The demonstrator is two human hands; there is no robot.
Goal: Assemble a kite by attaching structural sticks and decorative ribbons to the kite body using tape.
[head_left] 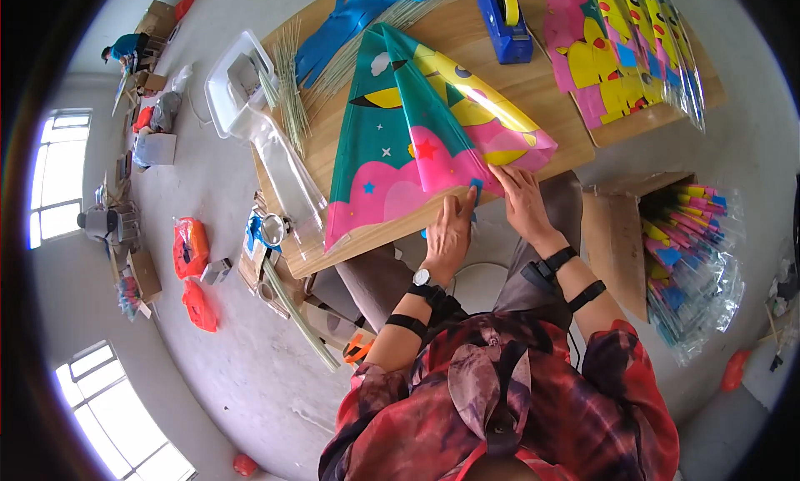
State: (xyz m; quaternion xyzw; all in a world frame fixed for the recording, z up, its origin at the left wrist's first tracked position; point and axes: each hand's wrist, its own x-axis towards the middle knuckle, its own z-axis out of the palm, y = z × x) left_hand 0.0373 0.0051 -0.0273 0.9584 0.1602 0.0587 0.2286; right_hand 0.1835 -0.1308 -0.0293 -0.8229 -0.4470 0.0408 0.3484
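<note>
A folded plastic kite (379, 181) in green, pink and yellow, printed with stars and a cartoon figure, lies on the wooden table with its lower edge toward me. My left hand (450, 238) is at the table's near edge, fingers closed on a blue ribbon (476, 184) at the kite's lower edge. Bits of blue also show below that hand. Just to its right, my right hand (523, 204) rests its outstretched fingers on the kite's pink edge. The underside of both hands is hidden.
A blue tape dispenser (510, 31) stands at the table's back. Blue ribbons (350, 31) and thin sticks (290, 89) lie at back left, near a white plastic tub (233, 85). More kites (612, 60) are stacked at right. A cardboard box (615, 244) of packed kites stands below.
</note>
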